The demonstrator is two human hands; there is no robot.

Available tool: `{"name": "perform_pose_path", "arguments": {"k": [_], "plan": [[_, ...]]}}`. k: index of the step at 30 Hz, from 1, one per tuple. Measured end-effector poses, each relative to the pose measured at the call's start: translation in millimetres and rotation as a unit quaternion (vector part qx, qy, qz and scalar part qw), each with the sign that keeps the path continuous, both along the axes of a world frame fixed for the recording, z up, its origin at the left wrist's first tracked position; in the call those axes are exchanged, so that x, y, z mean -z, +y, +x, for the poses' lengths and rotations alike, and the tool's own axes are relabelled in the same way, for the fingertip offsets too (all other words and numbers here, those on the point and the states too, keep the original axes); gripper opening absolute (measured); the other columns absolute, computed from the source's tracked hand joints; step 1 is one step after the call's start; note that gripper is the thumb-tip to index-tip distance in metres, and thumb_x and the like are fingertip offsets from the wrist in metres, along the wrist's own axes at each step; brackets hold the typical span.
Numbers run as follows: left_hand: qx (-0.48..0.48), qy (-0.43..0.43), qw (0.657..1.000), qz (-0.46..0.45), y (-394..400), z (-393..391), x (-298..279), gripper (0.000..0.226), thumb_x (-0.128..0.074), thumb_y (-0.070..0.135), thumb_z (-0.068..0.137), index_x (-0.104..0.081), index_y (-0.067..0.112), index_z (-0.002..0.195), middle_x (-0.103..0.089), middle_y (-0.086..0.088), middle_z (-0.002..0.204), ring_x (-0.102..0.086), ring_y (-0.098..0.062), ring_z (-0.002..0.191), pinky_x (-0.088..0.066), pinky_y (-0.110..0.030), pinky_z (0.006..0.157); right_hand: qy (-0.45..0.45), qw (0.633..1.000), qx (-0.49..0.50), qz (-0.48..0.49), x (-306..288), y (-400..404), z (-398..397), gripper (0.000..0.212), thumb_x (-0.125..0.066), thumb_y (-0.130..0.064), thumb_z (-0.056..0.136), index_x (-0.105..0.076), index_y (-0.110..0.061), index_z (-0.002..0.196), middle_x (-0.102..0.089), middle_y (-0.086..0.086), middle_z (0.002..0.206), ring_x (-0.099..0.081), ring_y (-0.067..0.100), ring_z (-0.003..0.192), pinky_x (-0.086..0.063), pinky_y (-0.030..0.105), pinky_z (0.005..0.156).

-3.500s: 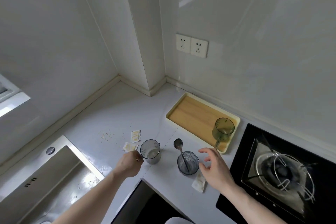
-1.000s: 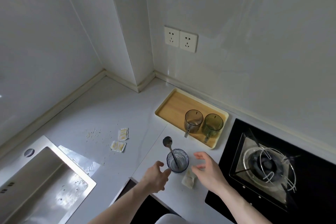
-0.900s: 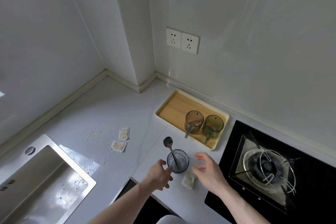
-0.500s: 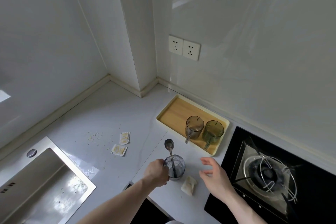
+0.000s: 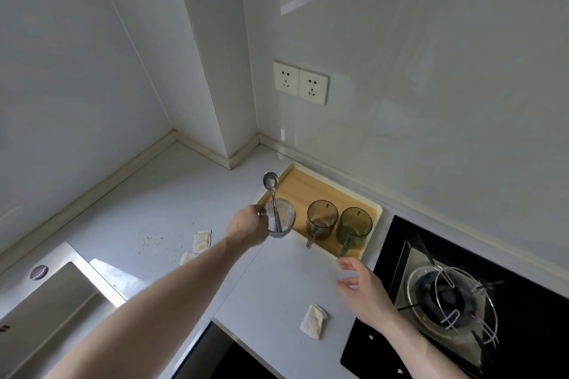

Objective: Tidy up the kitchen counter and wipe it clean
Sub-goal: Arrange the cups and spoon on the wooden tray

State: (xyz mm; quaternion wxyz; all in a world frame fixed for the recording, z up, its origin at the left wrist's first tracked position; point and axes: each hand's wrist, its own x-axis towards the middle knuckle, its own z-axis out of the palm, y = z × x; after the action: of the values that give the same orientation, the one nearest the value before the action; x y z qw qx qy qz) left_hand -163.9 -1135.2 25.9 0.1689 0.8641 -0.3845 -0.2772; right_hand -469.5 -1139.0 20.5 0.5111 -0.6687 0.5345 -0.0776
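Now left hand (image 5: 246,226) fingers curled round cup (image 5: 280,221), carried toward tray (image 5: 308,184); right hand (image 5: 365,289) open, empty. Loose spoon (image 5: 272,194) could tip out if tilted.

Left hand (image 5: 248,226) gripping a glass (image 5: 280,218), arm outstretched, right hand (image 5: 361,289) hovering, fingers loosely spread

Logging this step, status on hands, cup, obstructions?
Left hand grips clear cup, spoon inside, at tray edge. Right hand open, empty. Two cups fill tray's right.
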Motion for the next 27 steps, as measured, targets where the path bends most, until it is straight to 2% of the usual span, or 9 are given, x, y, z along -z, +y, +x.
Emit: {"name": "perform_pose_path", "arguments": {"k": [7,11,17,23,27], "plan": [[0.024,0.009,0.999,0.042,-57,1,-5,0.029,-0.040,0.012,0.082,-0.067,0.015,0.092,-0.076,-0.008,0.071,-0.075,-0.024,0.064,-0.066,-0.038,0.064,0.017,1.000,-0.009,-0.023,-4,-19,0,0.038,-0.065,-0.029,0.096,-0.051,-0.037,0.131,-0.051,-0.024,0.129,-0.059,-0.004,0.107,-0.047,0.012,0.076],[0.027,0.017,0.998,0.050,-78,-6,7,0.026,-0.042,0.010,0.094,-0.068,0.011,0.097,-0.075,-0.008,0.078,-0.075,-0.021,0.066,-0.065,-0.035,0.060,0.020,0.999,-0.005,-0.030,-8,-31,0,0.039,-0.065,-0.029,0.096,-0.050,-0.036,0.131,-0.052,-0.024,0.130,-0.059,-0.004,0.108,-0.047,0.012,0.077],[0.023,0.046,0.996,0.073,-91,-14,21,0.024,-0.045,0.007,0.093,-0.063,0.009,0.108,-0.072,-0.009,0.085,-0.075,-0.024,0.071,-0.064,-0.033,0.058,0.016,0.999,0.008,-0.030,-10,-39,-6,0.037,-0.064,-0.025,0.097,-0.051,-0.037,0.130,-0.052,-0.024,0.132,-0.061,-0.002,0.108,-0.047,0.015,0.079],[0.024,0.045,0.994,0.093,-98,-10,32,0.022,-0.050,0.005,0.093,-0.062,0.010,0.111,-0.071,-0.010,0.087,-0.075,-0.025,0.074,-0.066,-0.040,0.066,0.025,0.999,0.016,-0.029,-6,-43,-10,0.038,-0.065,-0.027,0.097,-0.050,-0.038,0.130,-0.051,-0.023,0.132,-0.060,-0.002,0.109,-0.048,0.014,0.078],[0.036,0.044,0.993,0.106,-102,-6,36,0.020,-0.050,0.005,0.096,-0.063,0.007,0.111,-0.072,-0.009,0.088,-0.075,-0.023,0.077,-0.066,-0.039,0.071,0.024,0.999,0.028,-0.034,-5,-47,-9,0.040,-0.066,-0.025,0.096,-0.050,-0.036,0.131,-0.051,-0.022,0.133,-0.061,-0.001,0.107,-0.047,0.014,0.078]]}}
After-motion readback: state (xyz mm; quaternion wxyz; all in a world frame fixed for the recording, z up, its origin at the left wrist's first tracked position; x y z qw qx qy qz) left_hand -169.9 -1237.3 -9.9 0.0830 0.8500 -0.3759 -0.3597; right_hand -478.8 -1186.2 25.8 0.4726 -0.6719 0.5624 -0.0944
